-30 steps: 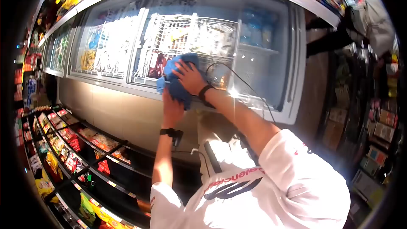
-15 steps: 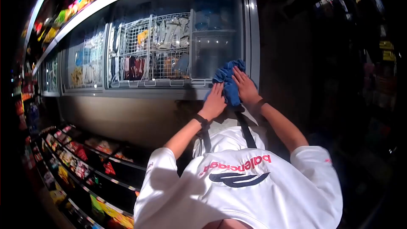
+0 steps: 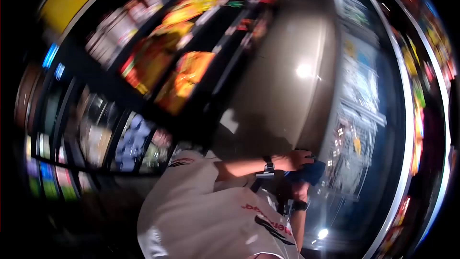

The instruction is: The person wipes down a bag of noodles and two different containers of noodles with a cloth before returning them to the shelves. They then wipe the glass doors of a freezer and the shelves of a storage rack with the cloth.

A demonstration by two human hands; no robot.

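Observation:
A dark blue cloth (image 3: 311, 172) is bunched at the near edge of the glass-topped chest freezer (image 3: 330, 139). My left hand (image 3: 299, 159), reaching across from the left, has its fingers curled over the cloth's upper side. Just below it my right hand (image 3: 300, 191) is against the cloth's lower side, its fingers mostly covered by the fabric and smeared by motion. Under the freezer glass, a white wire basket (image 3: 357, 151) holds pale packets. Bands show on both wrists.
Dark shelves with orange snack bags (image 3: 189, 74) stand at upper left, and sectioned bins with lilac packs (image 3: 132, 139) at lower left. A beige freezer side panel (image 3: 287, 76) faces the aisle. More packets line a rack (image 3: 417, 91) beyond the freezer at right.
My view has swung left and tilted, with blur, so the freezer now lies on the right. My left fingers, earlier stretched over the cloth, are now curled on it. Both hands remain at the cloth.

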